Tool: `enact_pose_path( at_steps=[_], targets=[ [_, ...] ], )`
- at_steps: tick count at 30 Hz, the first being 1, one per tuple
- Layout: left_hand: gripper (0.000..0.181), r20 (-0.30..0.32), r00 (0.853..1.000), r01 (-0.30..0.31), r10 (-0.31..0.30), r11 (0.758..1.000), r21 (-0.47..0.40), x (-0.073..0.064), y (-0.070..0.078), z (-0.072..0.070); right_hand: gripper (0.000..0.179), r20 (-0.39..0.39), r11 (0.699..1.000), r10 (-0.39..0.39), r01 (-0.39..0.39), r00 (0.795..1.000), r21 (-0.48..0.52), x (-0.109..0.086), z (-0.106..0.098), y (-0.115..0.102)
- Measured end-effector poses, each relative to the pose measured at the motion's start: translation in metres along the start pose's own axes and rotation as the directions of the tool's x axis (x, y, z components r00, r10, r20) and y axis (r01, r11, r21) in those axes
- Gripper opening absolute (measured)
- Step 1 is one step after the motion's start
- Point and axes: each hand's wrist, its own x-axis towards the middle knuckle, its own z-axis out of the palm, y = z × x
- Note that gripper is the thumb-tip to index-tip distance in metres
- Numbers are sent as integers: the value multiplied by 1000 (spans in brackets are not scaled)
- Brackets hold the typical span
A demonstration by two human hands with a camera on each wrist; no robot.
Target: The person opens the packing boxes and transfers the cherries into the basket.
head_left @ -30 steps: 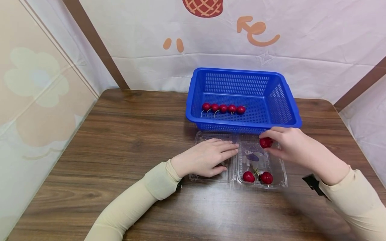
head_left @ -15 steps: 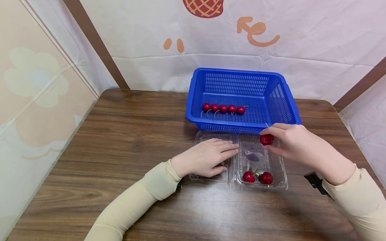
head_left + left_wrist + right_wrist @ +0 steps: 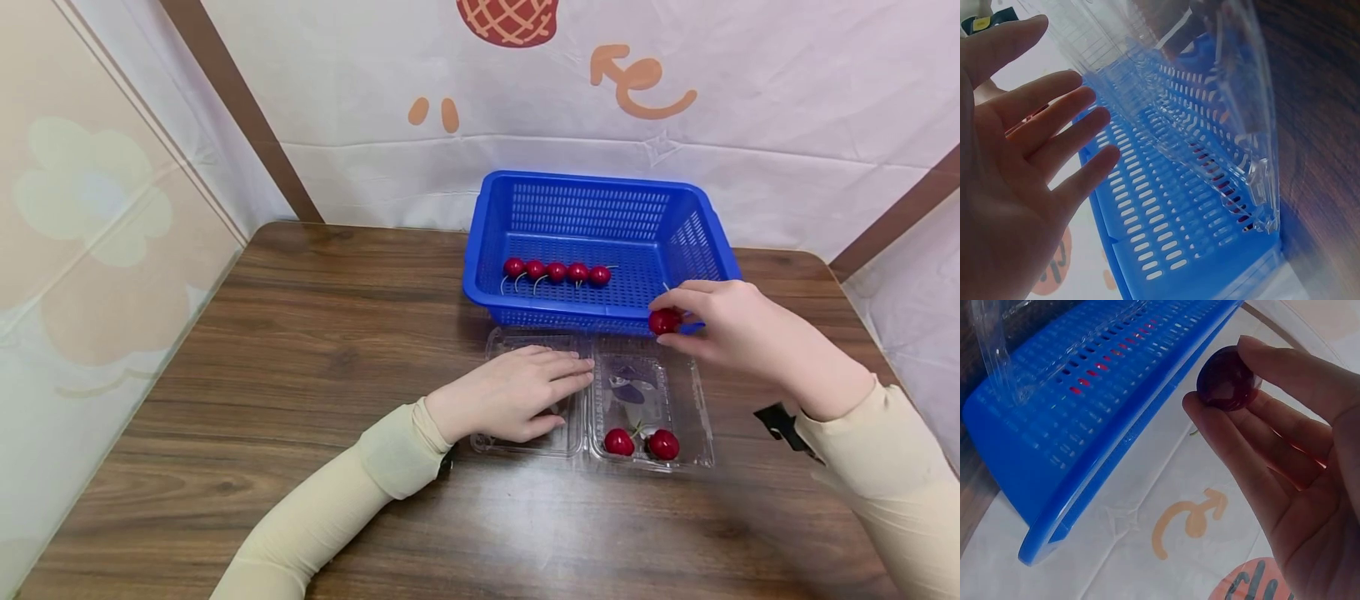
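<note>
My right hand [image 3: 731, 329] pinches a dark red cherry [image 3: 663, 322] between thumb and fingertips, close to the basket's front right rim; the right wrist view shows the same cherry [image 3: 1229, 379] at the fingertips. With its fingers straight, my left hand [image 3: 517, 392] lies over the lid half of a clear plastic clamshell box [image 3: 573, 450]. Two more cherries sit in the front of the box's right half, a left one [image 3: 618, 442] and a right one [image 3: 663, 444], stems meeting between them. In the left wrist view the left hand [image 3: 1029, 137] is spread beside the clear plastic.
A blue perforated basket [image 3: 592, 179] stands behind the box, near the table's back edge. Several cherries [image 3: 556, 272] lie in a row on its floor, towards the left. Wood-grain table [image 3: 337, 333] surrounds the box; a printed cloth [image 3: 360, 67] hangs behind.
My right hand has moved back and up with its cherry, from over the box's right half to the basket's front rim. The left hand stays in place.
</note>
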Motion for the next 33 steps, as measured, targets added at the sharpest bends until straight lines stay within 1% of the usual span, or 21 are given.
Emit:
enact_pose_path(
  at_steps=[12, 23, 33],
  targets=[
    [60, 9, 1000, 6, -6, 1000, 4, 0, 0, 0, 33, 52, 999, 35, -33, 998, -28, 9, 0, 16],
    [61, 13, 1000, 1, -1, 1000, 7, 0, 1, 0, 31, 80, 999, 24, -22, 997, -29, 19, 0, 24],
    [60, 30, 1000, 8, -9, 1000, 3, 0, 0, 0, 29, 127, 997, 72, -67, 989, -45, 30, 0, 35]
  ],
)
